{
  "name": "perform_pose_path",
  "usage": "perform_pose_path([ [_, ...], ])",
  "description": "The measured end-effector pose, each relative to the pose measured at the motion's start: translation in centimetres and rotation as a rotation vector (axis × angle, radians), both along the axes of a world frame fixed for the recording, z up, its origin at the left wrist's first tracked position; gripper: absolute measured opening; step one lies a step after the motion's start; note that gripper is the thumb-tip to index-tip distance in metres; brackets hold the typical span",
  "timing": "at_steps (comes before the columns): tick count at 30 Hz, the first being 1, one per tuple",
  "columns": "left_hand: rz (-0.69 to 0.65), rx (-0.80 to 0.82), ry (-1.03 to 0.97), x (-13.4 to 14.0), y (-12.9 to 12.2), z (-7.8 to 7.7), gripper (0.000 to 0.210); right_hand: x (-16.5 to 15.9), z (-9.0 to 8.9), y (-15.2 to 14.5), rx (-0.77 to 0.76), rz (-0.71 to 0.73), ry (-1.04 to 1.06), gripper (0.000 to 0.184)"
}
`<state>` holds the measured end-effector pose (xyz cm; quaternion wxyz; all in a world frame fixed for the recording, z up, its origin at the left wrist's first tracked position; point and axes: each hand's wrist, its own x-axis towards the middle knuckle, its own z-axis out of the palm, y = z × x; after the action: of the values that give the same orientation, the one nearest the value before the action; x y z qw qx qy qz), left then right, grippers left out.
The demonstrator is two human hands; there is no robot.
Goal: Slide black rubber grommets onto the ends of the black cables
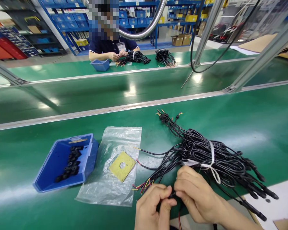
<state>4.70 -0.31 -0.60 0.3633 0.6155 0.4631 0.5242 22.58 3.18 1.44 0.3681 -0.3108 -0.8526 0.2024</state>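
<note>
My left hand (153,206) and my right hand (198,196) meet at the table's near edge. The fingertips of both are closed on a small black part (172,193), mostly hidden between them. Just behind lies a bundle of black cables (199,148), tied with a white tie (211,153). Its thin red and yellow wire ends point left, close to my left hand. Farther left, a yellow square pad (122,166) with a round hole rests on a clear plastic bag (117,135).
A blue bin (45,174) with several small black pieces (70,164) stands left of the bag. Across the green workbench (33,140), a co-worker (105,46) handles another cable bundle (138,57) beside a small blue bin (100,65). Metal posts (259,54) rise from the bench.
</note>
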Motion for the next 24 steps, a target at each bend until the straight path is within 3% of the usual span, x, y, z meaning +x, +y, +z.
perform_pose_path([
  [7,-0.015,0.018,0.035,-0.2,0.3,0.3,0.014,-0.2,0.0,0.0,-0.011,0.028,-0.022,0.016],
  [14,-0.186,0.137,0.138,-0.9,1.3,0.6,0.022,-0.2,-0.3,-0.3,-0.005,0.026,-0.017,0.018],
  [19,-0.169,0.128,0.171,-0.7,1.0,0.5,0.018,-0.2,-0.5,-0.2,-0.015,0.014,0.038,0.017],
  [24,0.000,-0.019,0.059,-0.5,0.5,0.7,0.010,-0.1,-0.1,0.2,-0.030,-0.004,0.040,0.011],
])
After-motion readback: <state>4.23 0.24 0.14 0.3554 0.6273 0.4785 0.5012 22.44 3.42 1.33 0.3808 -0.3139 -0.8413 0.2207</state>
